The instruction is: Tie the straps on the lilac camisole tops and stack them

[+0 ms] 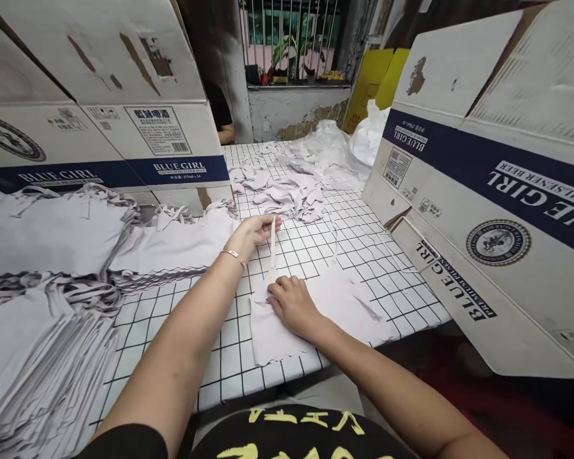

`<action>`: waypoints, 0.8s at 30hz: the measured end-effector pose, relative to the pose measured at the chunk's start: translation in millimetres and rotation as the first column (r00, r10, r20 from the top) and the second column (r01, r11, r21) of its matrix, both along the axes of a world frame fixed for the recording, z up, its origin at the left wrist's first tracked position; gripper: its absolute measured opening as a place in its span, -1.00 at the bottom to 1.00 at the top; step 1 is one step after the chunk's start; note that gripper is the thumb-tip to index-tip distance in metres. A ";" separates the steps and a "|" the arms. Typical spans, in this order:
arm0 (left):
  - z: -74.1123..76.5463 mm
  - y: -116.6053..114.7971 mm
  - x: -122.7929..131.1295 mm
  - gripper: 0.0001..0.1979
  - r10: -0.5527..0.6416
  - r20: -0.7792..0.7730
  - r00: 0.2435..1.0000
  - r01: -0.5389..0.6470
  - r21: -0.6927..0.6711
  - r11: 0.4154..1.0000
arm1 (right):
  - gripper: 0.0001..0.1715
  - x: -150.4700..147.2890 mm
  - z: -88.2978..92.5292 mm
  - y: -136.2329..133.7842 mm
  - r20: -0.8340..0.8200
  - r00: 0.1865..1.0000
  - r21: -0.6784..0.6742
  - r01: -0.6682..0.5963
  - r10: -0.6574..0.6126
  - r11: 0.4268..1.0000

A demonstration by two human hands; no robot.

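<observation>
A pale lilac fabric piece [316,312] lies flat on the white checked table [354,248] near its front edge. My right hand [291,303] presses down on the top left part of that piece, fingers curled. My left hand [256,229], with a bracelet on the wrist, pinches the top end of a thin strap [272,245] of the piece and holds it stretched away from me. To the left sit stacks of the same fabric pieces [52,306], with another stack [172,245] beside my left forearm.
Large "Blue Girl" cardboard boxes stand at the left [105,102] and at the right [497,191]. A loose heap of fabric pieces [287,191] and clear plastic bags [335,143] lie at the table's far side. Another person's arm [224,131] shows behind the left box.
</observation>
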State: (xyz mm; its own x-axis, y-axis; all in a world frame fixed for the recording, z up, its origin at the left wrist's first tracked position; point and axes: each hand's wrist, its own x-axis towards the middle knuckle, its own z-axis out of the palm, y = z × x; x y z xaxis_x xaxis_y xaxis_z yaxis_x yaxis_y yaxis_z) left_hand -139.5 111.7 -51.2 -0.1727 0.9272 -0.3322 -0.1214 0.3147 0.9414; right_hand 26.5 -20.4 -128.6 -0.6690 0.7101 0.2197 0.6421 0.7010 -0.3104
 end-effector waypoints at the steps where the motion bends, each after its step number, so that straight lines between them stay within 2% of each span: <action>1: 10.8 6.1 -4.5 -0.81 0.009 0.046 0.999 -0.011 0.028 1.000 | -0.79 0.3 -0.6 -1.2 -0.011 1.000 -0.005 0.001 -0.001 1.000; 3: 31.5 13.4 -10.1 -0.82 0.019 0.109 0.994 -0.028 0.083 0.996 | -0.80 0.8 -2.2 -2.9 -0.041 0.999 -0.019 0.004 -0.005 1.000; 5: 47.0 10.2 -9.7 -0.85 0.008 0.145 0.989 -0.027 0.133 0.991 | -0.83 2.0 -2.4 -0.6 -0.114 0.993 -0.068 -0.012 0.004 0.998; 7: 53.8 -4.6 -4.1 -0.78 -0.061 0.137 0.989 0.024 0.253 0.967 | -0.84 5.6 2.3 7.9 -0.281 0.960 -0.215 -0.041 -0.022 0.976; 8: 53.9 -15.5 -0.2 -0.71 -0.110 0.107 0.988 0.068 0.339 0.938 | -0.84 8.6 7.5 14.2 -0.392 0.917 -0.324 -0.065 -0.071 0.944; 9: 52.4 -27.9 4.0 -0.65 -0.155 0.055 0.986 0.117 0.426 0.897 | -0.83 12.6 14.6 21.6 -0.500 0.854 -0.438 -0.103 -0.147 0.893; 11: 46.9 -54.2 11.6 -0.58 -0.194 -0.111 0.975 0.222 0.559 0.799 | -0.76 22.1 33.2 37.3 -0.641 0.699 -0.617 -0.225 -0.316 0.754; 13: 41.7 -77.7 17.1 -0.56 -0.157 -0.296 0.942 0.311 0.601 0.736 | -0.69 31.8 53.4 50.6 -0.703 0.586 -0.677 -0.378 -0.404 0.631; 15: 38.5 -94.6 20.4 -0.52 -0.116 -0.435 0.893 0.385 0.604 0.698 | -0.66 39.3 70.2 58.5 -0.731 0.540 -0.679 -0.515 -0.417 0.523; 17: 36.9 -104.2 22.1 -0.48 -0.112 -0.482 0.869 0.418 0.594 0.688 | -0.67 43.5 81.1 60.5 -0.728 0.549 -0.685 -0.598 -0.411 0.415; 19: 35.5 -107.8 23.1 -0.46 -0.127 -0.459 0.879 0.405 0.578 0.709 | -0.71 44.4 86.1 58.8 -0.707 0.593 -0.706 -0.624 -0.385 0.335; 21: 33.8 -107.6 23.6 -0.44 -0.140 -0.427 0.893 0.384 0.563 0.732 | -0.74 42.7 87.1 56.3 -0.684 0.635 -0.729 -0.613 -0.360 0.305; 24: 30.7 -104.9 23.1 -0.46 -0.139 -0.446 0.884 0.395 0.555 0.732 | -0.77 38.0 85.3 54.8 -0.645 0.671 -0.764 -0.574 -0.366 0.294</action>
State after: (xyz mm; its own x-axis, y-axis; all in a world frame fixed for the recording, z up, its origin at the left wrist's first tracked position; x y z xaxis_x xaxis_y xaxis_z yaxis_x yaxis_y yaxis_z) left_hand -116.4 6.8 -20.5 0.1303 0.9245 0.3581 0.2517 -0.3802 0.8900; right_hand 64.4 34.5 -43.3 -0.7536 0.6474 -0.1141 -0.1174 -0.3033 -0.9456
